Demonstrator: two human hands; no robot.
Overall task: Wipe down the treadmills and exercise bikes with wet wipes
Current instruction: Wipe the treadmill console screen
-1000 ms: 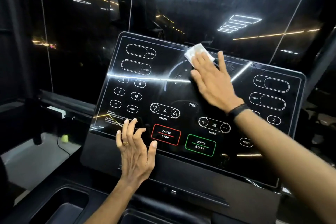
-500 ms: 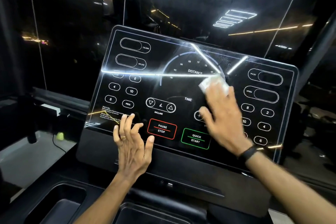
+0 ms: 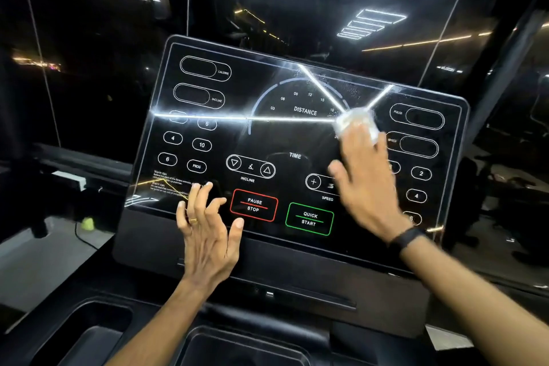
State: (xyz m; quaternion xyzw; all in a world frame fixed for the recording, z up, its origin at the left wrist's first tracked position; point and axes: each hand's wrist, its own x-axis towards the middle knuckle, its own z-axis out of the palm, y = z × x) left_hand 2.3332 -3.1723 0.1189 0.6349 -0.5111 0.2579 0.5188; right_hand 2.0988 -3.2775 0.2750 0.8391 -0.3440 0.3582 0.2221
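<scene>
Pressure on the wrong spot is the main risk, as I judge it: the treadmill console (image 3: 297,140) is a glossy touch panel, and the left hand (image 3: 208,229) rests its fingertips on the lower left of the glass, its thumb just beside the red PAUSE/STOP key (image 3: 254,205). A small slide of that hand, or a wiping stroke running low, could press that key or the green QUICK START key (image 3: 309,219) and possibly set the machine going. Streaks are the lesser risk: a smeared patch shows near the top centre of the panel, so damp residue may dry into marks if not passed over again.

The wet wipe (image 3: 356,123) lies flat on the glass at the right of the DISTANCE dial, beneath the fingertips of the right hand (image 3: 367,184). That hand is spread, fingers fairly straight, pressing the wipe rather than clutching it. The left hand is also spread, holding nothing, well apart from the wipe across the lower panel.
</scene>
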